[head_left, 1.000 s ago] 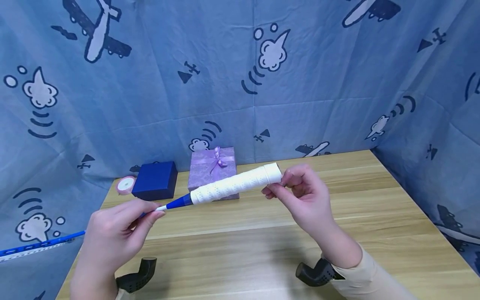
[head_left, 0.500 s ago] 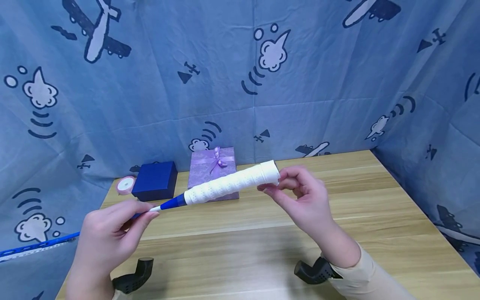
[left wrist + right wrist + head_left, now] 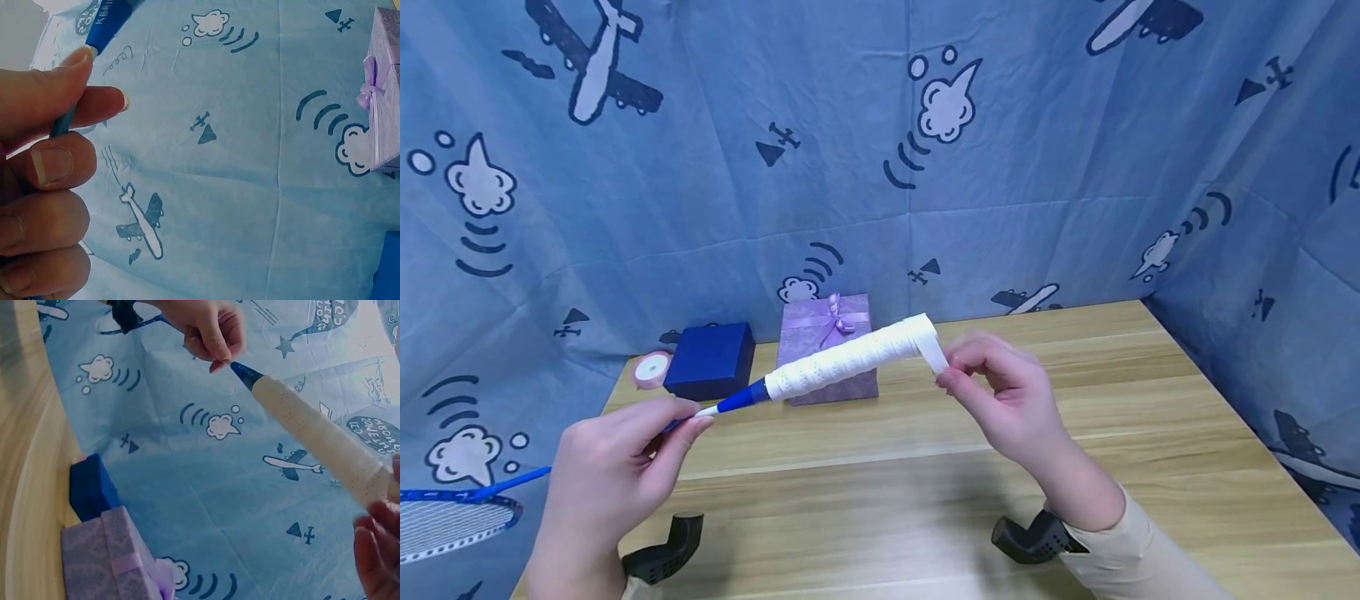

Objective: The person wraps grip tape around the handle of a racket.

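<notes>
A badminton racket [image 3: 745, 395] with a blue cone and blue shaft is held in the air, tilted, its handle end up and to the right. White perforated grip tape [image 3: 842, 363] wraps the handle. My left hand [image 3: 617, 467] pinches the shaft just below the cone, thumb against index finger. My right hand [image 3: 1007, 392] pinches a loose white strip [image 3: 933, 350] that hangs off the handle's butt end. Past my left wrist, the strung racket head [image 3: 456, 525] shows at the left edge. In the right wrist view, my right fingers [image 3: 369, 556] are partly cut off beside the handle.
On the wooden table [image 3: 865, 517], a purple gift box [image 3: 797, 333] with a ribbon bow stands behind the handle. To its left are a dark blue box [image 3: 711, 358] and a pink-and-white roll [image 3: 651, 369]. Blue patterned cloth [image 3: 850, 167] hangs behind.
A strip of tape has come away from the butt end, between the handle and my right fingers. The handle has shifted left and slightly up; the racket has turned, showing more of its head.
</notes>
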{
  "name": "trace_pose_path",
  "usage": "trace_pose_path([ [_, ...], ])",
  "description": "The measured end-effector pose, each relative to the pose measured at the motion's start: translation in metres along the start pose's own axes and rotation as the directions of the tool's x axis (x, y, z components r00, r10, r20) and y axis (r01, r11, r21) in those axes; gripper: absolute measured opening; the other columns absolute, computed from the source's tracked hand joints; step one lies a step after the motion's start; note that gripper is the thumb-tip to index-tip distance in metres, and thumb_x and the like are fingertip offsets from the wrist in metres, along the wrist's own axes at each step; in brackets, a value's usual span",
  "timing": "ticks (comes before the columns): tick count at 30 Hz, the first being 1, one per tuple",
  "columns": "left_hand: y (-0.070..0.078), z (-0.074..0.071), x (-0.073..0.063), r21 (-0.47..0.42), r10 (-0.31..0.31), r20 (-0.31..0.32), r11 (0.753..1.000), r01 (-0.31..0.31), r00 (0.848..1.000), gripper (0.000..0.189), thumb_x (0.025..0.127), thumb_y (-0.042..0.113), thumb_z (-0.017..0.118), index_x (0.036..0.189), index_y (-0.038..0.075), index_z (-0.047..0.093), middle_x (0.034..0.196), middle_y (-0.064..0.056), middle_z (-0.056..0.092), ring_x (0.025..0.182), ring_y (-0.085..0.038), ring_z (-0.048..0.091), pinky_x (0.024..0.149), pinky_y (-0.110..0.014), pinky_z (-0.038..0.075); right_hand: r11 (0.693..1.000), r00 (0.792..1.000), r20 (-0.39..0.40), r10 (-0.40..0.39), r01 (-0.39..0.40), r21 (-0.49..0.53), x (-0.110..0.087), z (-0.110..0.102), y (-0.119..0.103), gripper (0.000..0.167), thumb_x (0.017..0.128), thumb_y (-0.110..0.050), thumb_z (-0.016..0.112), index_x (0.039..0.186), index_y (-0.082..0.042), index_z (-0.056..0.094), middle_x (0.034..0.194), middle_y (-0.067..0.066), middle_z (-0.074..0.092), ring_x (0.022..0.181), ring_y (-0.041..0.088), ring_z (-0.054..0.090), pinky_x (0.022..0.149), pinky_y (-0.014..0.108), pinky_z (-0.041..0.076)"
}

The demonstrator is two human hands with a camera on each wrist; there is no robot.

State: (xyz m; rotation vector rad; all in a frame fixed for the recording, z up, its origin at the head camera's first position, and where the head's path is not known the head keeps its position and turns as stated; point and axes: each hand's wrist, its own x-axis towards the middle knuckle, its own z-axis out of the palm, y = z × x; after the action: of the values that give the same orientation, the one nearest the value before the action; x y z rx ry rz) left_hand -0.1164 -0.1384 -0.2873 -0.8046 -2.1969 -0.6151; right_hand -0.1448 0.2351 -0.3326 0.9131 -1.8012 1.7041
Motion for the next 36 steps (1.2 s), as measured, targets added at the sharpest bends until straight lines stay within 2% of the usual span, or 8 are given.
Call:
trace_pose_path([
  [4, -0.0014, -0.001, -0.0006, 0.033, -0.013, -0.004, 0.999, 0.013, 1.0, 0.046, 0.105, 0.051, 0.055, 0.083, 0.016, 0.075, 0.063, 0.016, 0.052, 0.051, 0.006, 0.032, 0.048, -0.011, 0.024, 1.0, 1.0, 0.013, 0.024, -0.024, 0.003, 0.0011, 0.0, -0.0018, 0.018, 0.089, 0.016, 0.068, 0.085, -0.001, 0.065, 0.1, 0.012, 0.063, 0.094, 0.02, 0.06, 0.081, 0.023, 0.054],
  [10, -0.0016, -0.0014, -0.0008, 0.045, -0.023, -0.002, 0.999, 0.023, 1.0, 0.046, 0.105, 0.052, 0.055, 0.083, 0.016, 0.075, 0.064, 0.016, 0.053, 0.051, 0.006, 0.032, 0.048, -0.011, 0.024, 0.985, 1.0, 0.012, -0.011, 0.009, 0.171, -0.0002, -0.0004, -0.0014, 0.012, 0.092, 0.015, 0.066, 0.085, 0.006, 0.062, 0.085, 0.009, 0.065, 0.079, 0.017, 0.058, 0.065, 0.025, 0.05],
  [13, -0.0015, -0.0018, -0.001, 0.053, -0.03, 0.002, 0.998, 0.029, 1.0, 0.047, 0.105, 0.052, 0.055, 0.083, 0.016, 0.075, 0.064, 0.015, 0.054, 0.051, 0.006, 0.032, 0.049, -0.011, 0.024, 0.979, 1.0, 0.008, -0.017, 0.015, 0.205, -0.0016, -0.0009, -0.0028, 0.01, 0.092, 0.015, 0.065, 0.087, 0.007, 0.062, 0.083, 0.009, 0.065, 0.075, 0.017, 0.059, 0.063, 0.025, 0.051],
  [17, -0.0016, -0.003, -0.0012, 0.044, -0.034, -0.005, 0.998, 0.034, 0.999, 0.047, 0.104, 0.052, 0.056, 0.082, 0.015, 0.074, 0.065, 0.014, 0.056, 0.051, 0.005, 0.032, 0.049, -0.01, 0.024, 0.983, 0.996, 0.004, 0.094, -0.094, 0.156, -0.0032, -0.0012, -0.0047, 0.014, 0.09, 0.019, 0.065, 0.087, 0.005, 0.063, 0.084, 0.004, 0.068, 0.072, 0.014, 0.064, 0.064, 0.025, 0.057],
  [24, -0.0008, -0.0021, -0.0016, 0.0, -0.012, 0.003, 1.0, 0.012, 1.0, 0.045, 0.104, 0.051, 0.056, 0.082, 0.015, 0.074, 0.067, 0.014, 0.056, 0.052, 0.006, 0.034, 0.05, -0.009, 0.025, 0.953, 0.956, -0.007, 0.295, -0.293, 0.076, -0.0013, -0.0017, -0.0008, 0.015, 0.09, 0.019, 0.064, 0.087, 0.004, 0.063, 0.079, 0.0, 0.071, 0.066, 0.012, 0.068, 0.061, 0.026, 0.059],
  [27, -0.001, -0.0001, -0.0016, -0.01, 0.01, 0.009, 1.0, -0.01, 1.0, 0.044, 0.105, 0.049, 0.056, 0.082, 0.016, 0.073, 0.065, 0.016, 0.052, 0.052, 0.007, 0.033, 0.049, -0.009, 0.025, 0.943, 0.946, -0.007, 0.325, -0.324, 0.072, -0.0006, -0.0017, 0.0018, 0.013, 0.091, 0.016, 0.065, 0.087, 0.004, 0.062, 0.078, -0.001, 0.071, 0.065, 0.012, 0.067, 0.06, 0.026, 0.059],
  [33, -0.0025, 0.0031, -0.004, -0.016, 0.007, 0.056, 1.0, -0.006, 0.998, 0.043, 0.106, 0.051, 0.053, 0.083, 0.019, 0.073, 0.064, 0.02, 0.046, 0.052, 0.008, 0.031, 0.049, -0.009, 0.023, 0.942, 0.946, -0.022, 0.322, -0.318, 0.109, -0.0004, -0.002, 0.0024, 0.014, 0.09, 0.019, 0.064, 0.09, 0.006, 0.058, 0.077, -0.001, 0.071, 0.063, 0.011, 0.067, 0.058, 0.025, 0.057],
  [36, -0.0044, 0.0049, -0.005, -0.043, 0.016, 0.082, 0.999, -0.012, 0.996, 0.04, 0.106, 0.049, 0.054, 0.084, 0.021, 0.072, 0.064, 0.021, 0.044, 0.052, 0.008, 0.031, 0.049, -0.009, 0.023, 0.936, 0.945, -0.022, 0.325, -0.318, 0.15, -0.0006, -0.0023, 0.0013, 0.021, 0.09, 0.019, 0.064, 0.102, 0.004, 0.058, 0.078, -0.001, 0.072, 0.063, 0.012, 0.067, 0.058, 0.025, 0.057],
])
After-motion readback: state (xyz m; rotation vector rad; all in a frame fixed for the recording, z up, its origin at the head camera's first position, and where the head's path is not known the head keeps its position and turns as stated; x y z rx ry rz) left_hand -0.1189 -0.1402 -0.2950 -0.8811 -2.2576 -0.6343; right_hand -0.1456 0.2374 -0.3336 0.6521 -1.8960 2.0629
